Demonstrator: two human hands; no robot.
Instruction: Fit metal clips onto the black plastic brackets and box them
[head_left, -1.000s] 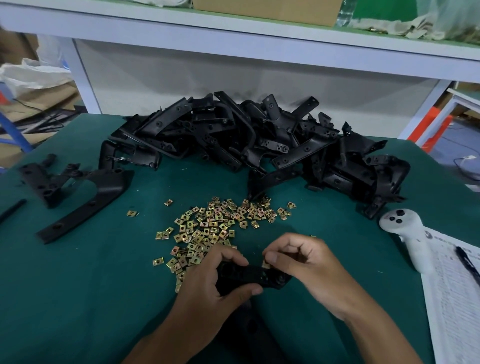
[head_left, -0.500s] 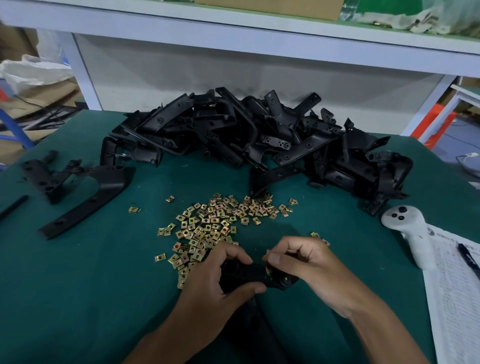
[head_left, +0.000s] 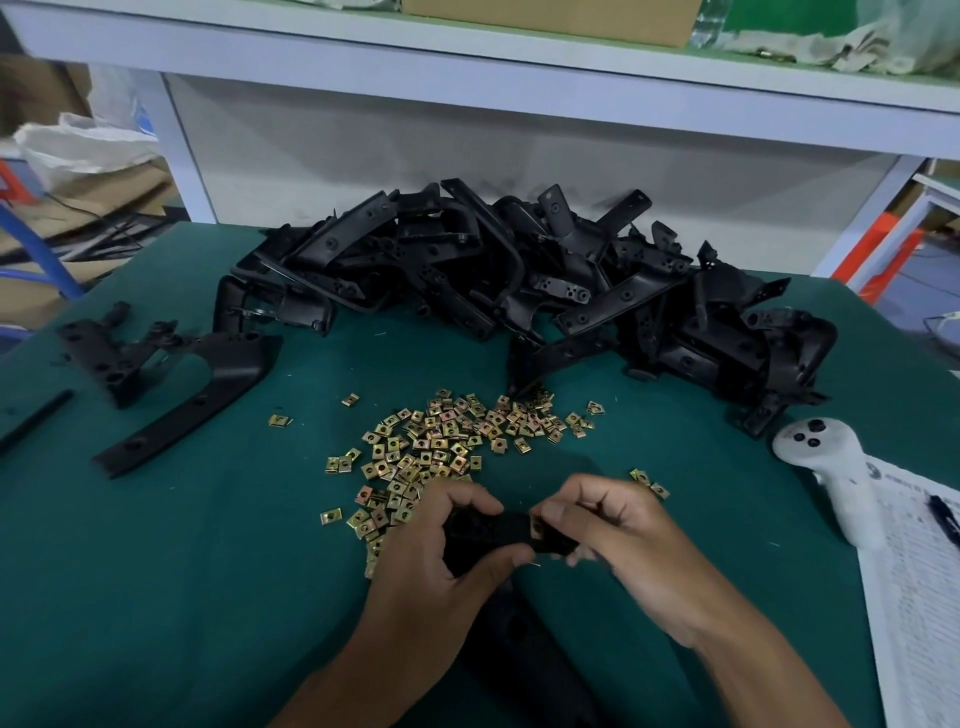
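Little has changed: your left hand (head_left: 441, 561) still grips the bracket (head_left: 498, 530) at lower centre, your right hand (head_left: 623, 540) still pinching a clip (head_left: 537, 529) onto it.

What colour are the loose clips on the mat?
Brassy gold, some tinged pink; the clips show best in the head view, against the green mat.

Green table (head_left: 156, 597): brackets (head_left: 519, 280), clips (head_left: 447, 441), controller (head_left: 836, 478).

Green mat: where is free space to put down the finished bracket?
Bare mat lies left of the hands, below the lone bracket and left of the clips. Crowded: bracket pile at the back, controller and paper at right.
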